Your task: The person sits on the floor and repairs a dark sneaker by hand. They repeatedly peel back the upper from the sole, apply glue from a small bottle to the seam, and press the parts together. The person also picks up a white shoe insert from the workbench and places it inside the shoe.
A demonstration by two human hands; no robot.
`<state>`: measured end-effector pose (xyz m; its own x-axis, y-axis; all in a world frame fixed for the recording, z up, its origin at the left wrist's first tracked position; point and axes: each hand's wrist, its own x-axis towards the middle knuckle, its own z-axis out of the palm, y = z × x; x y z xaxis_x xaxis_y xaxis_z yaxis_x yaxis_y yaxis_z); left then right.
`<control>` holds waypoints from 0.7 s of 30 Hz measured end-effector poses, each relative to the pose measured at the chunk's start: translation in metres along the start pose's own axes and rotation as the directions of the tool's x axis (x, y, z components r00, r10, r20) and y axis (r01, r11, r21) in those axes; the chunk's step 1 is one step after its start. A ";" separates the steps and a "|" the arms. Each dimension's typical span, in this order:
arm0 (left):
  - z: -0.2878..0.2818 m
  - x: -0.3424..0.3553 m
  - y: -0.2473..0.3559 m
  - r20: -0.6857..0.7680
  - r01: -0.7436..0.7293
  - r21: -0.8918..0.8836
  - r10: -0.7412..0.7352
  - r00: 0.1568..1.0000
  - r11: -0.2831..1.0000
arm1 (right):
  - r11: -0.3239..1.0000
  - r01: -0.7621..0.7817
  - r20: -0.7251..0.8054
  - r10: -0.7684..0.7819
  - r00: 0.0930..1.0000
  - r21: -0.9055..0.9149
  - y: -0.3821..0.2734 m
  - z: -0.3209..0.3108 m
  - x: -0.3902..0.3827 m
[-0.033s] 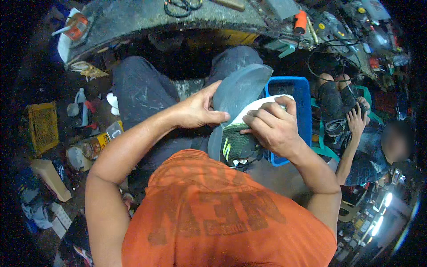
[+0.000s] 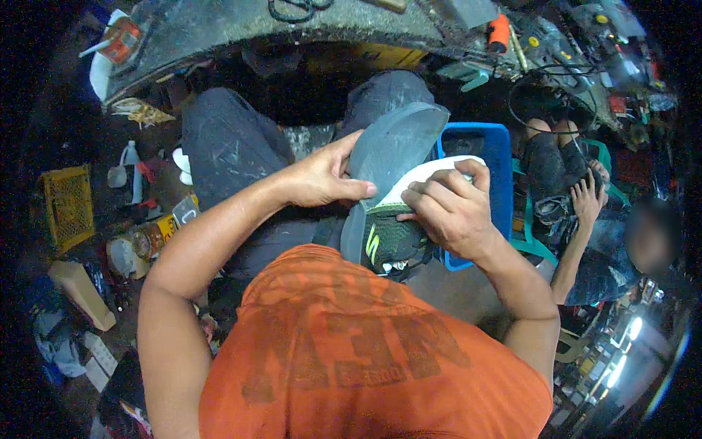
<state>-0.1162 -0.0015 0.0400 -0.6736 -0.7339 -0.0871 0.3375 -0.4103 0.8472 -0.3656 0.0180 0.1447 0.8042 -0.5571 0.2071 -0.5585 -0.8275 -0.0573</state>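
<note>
Over my lap is a dark shoe with bright green marks on its side. A grey rubber sole bends away from its white sole edge, leaving a gap between them. My left hand grips the grey sole, thumb pressed on its near edge and fingers hidden behind it. On the other side, my right hand is closed around the shoe's white edge and upper, fingers curled. Part of the shoe is hidden beneath that hand.
A blue bin stands right of the shoe. Farther right, another person sits with hands in their lap. A cluttered workbench curves across the far side. On the left are a yellow crate, a jar and a cardboard box.
</note>
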 end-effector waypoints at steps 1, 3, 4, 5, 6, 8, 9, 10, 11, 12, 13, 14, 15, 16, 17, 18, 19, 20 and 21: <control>-0.007 0.003 -0.005 0.016 0.047 -0.006 -0.047 0.999 0.999 | 1.000 -0.013 -0.009 0.013 1.000 0.016 0.002 0.006 -0.004; -0.019 0.007 -0.016 0.060 0.097 -0.042 -0.094 0.994 0.994 | 0.999 -0.041 -0.008 0.041 0.999 0.022 0.006 0.012 -0.013; -0.023 0.008 -0.021 0.078 0.113 -0.059 -0.108 0.991 0.992 | 0.999 -0.039 -0.012 0.039 0.999 0.030 0.008 0.014 -0.017; -0.027 0.010 -0.027 0.095 0.129 -0.076 -0.122 0.988 0.989 | 0.998 -0.040 -0.016 0.041 0.999 0.042 0.009 0.015 -0.020; -0.031 0.010 -0.031 0.108 0.131 -0.088 -0.121 0.987 0.987 | 0.998 -0.044 0.002 0.044 0.999 0.051 0.011 0.015 -0.022; -0.036 0.012 -0.036 0.126 0.154 -0.085 -0.142 0.982 0.984 | 0.997 -0.039 -0.019 0.040 0.999 0.062 0.013 0.016 -0.023; -0.038 0.014 -0.036 0.131 0.170 -0.065 -0.161 0.978 0.983 | 0.997 -0.037 -0.024 0.038 0.999 0.063 0.014 0.017 -0.021; -0.039 0.015 -0.036 0.130 0.180 -0.043 -0.173 0.976 0.983 | 0.997 -0.030 -0.063 0.034 0.997 0.065 0.014 0.016 -0.018; -0.037 0.017 -0.035 0.135 0.210 -0.062 -0.200 0.970 0.976 | 0.996 -0.031 -0.099 0.039 0.994 0.081 0.013 0.015 -0.015; -0.036 0.020 -0.031 0.133 0.222 -0.065 -0.212 0.968 0.973 | 0.997 -0.055 -0.026 0.056 0.998 0.055 0.014 0.012 -0.011; -0.033 0.020 -0.027 0.096 0.285 -0.045 -0.280 0.955 0.957 | 0.997 -0.069 -0.021 0.070 0.997 0.033 0.011 0.009 -0.008; -0.029 0.020 -0.021 0.069 0.179 0.035 -0.181 0.981 0.983 | 0.997 -0.079 -0.042 0.079 0.996 0.004 0.008 0.004 -0.006; -0.024 0.020 -0.016 0.018 0.121 0.146 -0.125 0.992 0.982 | 0.996 -0.079 -0.012 0.079 0.997 -0.044 0.008 -0.002 -0.005; -0.019 0.020 -0.011 0.012 -0.006 0.254 0.003 1.000 0.967 | 0.984 -0.176 -0.118 0.173 0.978 -0.014 0.007 -0.012 -0.009; -0.014 0.017 -0.005 -0.019 -0.056 0.273 0.063 0.998 0.960 | 0.966 -0.257 -0.221 0.257 0.941 0.028 0.007 -0.020 -0.013; -0.009 0.013 -0.001 -0.071 -0.082 0.269 0.105 0.992 0.960 | 0.931 -0.356 -0.271 0.365 0.891 0.086 0.007 -0.024 -0.018; -0.004 0.009 0.002 -0.100 -0.150 0.270 0.183 0.978 0.951 | 0.838 -0.379 -0.382 0.523 0.762 0.392 0.006 -0.019 -0.021; 0.000 0.003 0.005 -0.159 -0.150 0.254 0.194 0.968 0.955 | 0.728 -0.357 -0.419 0.649 0.635 0.586 0.006 -0.013 -0.025; 0.004 -0.002 0.005 -0.261 -0.037 0.157 0.078 0.962 0.987 | 0.543 -0.328 -0.271 0.750 0.603 0.773 0.002 0.001 -0.027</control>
<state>-0.1156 -0.0005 0.0467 -0.4503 -0.8793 -0.1549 0.2542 -0.2926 0.9218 -0.3879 0.0316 0.1385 0.0108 -0.9379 0.3467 -0.4100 -0.3204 -0.8539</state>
